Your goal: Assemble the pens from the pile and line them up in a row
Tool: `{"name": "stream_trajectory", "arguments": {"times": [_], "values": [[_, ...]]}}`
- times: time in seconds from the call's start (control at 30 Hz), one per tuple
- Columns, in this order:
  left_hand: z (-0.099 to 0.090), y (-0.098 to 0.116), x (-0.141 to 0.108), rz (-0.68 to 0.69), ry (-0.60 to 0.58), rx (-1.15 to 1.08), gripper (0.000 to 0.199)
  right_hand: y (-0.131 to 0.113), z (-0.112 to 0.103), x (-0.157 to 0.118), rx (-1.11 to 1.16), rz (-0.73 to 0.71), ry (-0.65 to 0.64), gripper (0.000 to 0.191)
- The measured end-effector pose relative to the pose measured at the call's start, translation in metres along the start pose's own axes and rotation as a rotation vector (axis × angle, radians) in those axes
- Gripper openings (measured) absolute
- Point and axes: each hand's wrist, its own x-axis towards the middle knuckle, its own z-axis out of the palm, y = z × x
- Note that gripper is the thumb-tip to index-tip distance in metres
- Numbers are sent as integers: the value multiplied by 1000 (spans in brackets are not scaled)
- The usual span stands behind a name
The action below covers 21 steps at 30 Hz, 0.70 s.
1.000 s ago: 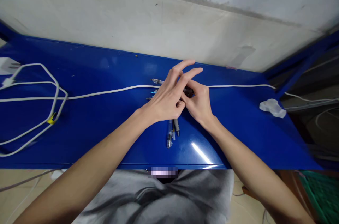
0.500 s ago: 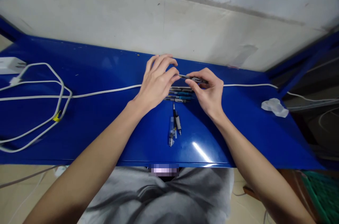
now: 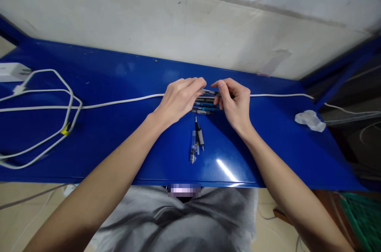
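A slim pen (image 3: 209,92), partly see-through, spans the gap between my two hands. My left hand (image 3: 183,97) is closed round its left end, and the knuckles hide the fingertips. At the pen's dark right end my right hand (image 3: 236,99) has curled fingers and a raised thumb; that end is partly hidden. Just below lies a row of several pens (image 3: 205,104), some with blue parts and one with a grey clip. Nearer the front edge are a black-and-grey pen part (image 3: 200,137) and a clear pen barrel (image 3: 193,149), lying apart from the row.
The blue tabletop (image 3: 119,137) backs onto a pale wall. A white cable (image 3: 125,102) runs across it behind my hands, coiled at the left near a white charger (image 3: 13,72). A crumpled whitish wrapper (image 3: 310,120) lies at the right. Blue frame posts stand at both sides.
My left fingers have closed down and moved slightly right along the pen. My right thumb has lifted and the right fingers have shifted on the dark end. The loose parts have stayed put.
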Motion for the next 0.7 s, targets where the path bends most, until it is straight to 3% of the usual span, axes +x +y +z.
{"name": "stream_trajectory", "arguments": {"times": [0.3,0.7], "values": [[-2,0,-1,-62,-42,-29,15,0,0,-1,-21,-44,-53,32],[-1,-2,-3,-76,-13,-47,17,1,-1,0,-66,-98,-93,30]]}}
